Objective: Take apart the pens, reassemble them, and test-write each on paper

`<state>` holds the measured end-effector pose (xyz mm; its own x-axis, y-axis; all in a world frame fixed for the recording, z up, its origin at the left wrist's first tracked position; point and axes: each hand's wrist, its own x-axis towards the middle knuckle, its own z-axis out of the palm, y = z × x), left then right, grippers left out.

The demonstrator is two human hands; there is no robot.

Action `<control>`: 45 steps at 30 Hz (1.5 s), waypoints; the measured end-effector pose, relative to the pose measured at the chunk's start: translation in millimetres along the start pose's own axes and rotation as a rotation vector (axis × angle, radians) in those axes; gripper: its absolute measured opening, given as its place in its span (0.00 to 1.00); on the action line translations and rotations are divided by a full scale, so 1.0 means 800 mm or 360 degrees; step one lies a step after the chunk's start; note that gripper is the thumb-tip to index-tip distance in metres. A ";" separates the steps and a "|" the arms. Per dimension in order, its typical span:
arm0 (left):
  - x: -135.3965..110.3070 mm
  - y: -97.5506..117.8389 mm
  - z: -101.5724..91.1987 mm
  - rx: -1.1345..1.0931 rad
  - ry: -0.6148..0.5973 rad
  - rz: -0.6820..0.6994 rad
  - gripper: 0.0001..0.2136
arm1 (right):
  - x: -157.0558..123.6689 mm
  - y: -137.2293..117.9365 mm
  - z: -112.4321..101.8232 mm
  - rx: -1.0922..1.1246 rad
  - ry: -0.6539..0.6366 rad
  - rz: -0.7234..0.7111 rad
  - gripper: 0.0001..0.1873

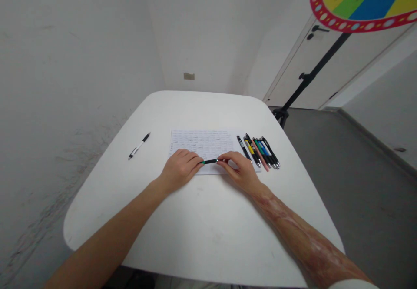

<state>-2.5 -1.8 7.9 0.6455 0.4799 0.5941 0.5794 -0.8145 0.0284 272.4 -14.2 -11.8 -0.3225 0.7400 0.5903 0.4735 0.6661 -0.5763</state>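
Note:
My left hand [180, 167] and my right hand [239, 167] rest on a sheet of paper [203, 142] covered with handwriting. Between them they pinch a short green-and-black pen [210, 161], held level just above the paper's near edge, one end in each hand's fingertips. A row of several coloured pens [259, 151] lies side by side just right of the paper, close to my right hand. A single black-and-white pen [139, 146] lies alone on the table to the left.
The white rounded table [202, 228] stands in a corner by white walls. A colourful wheel [361, 0] on a black stand [309, 78] is at the far right, before a white door [325, 58]. Grey floor lies to the right.

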 end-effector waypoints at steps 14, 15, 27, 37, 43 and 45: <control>0.000 -0.001 0.001 -0.0060 -0.0036 -0.0005 0.12 | 0.001 -0.005 -0.001 -0.0021 0.0050 -0.0103 0.03; -0.001 -0.001 0.001 -0.0076 -0.0046 -0.0003 0.11 | 0.001 -0.005 -0.001 -0.0011 0.0049 -0.0113 0.03; -0.003 0.000 0.002 -0.0330 -0.0068 -0.0127 0.14 | 0.004 -0.009 -0.003 0.0010 -0.0022 -0.0079 0.04; -0.006 -0.004 0.004 -0.0320 -0.0026 -0.0084 0.14 | -0.002 0.001 0.000 0.0096 -0.0024 -0.0041 0.04; -0.007 -0.005 0.007 -0.0343 -0.0023 -0.0130 0.13 | -0.001 -0.003 0.000 0.0095 -0.0019 -0.0024 0.03; -0.007 -0.003 0.006 -0.0412 -0.0057 -0.0185 0.13 | 0.001 -0.006 0.000 0.0132 0.0001 -0.0059 0.03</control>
<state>-5.1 -0.4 0.6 0.6018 0.5824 0.5464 0.5072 -0.8073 0.3017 269.7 -17.1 -8.4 -0.3383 0.7144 0.6125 0.3918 0.6987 -0.5986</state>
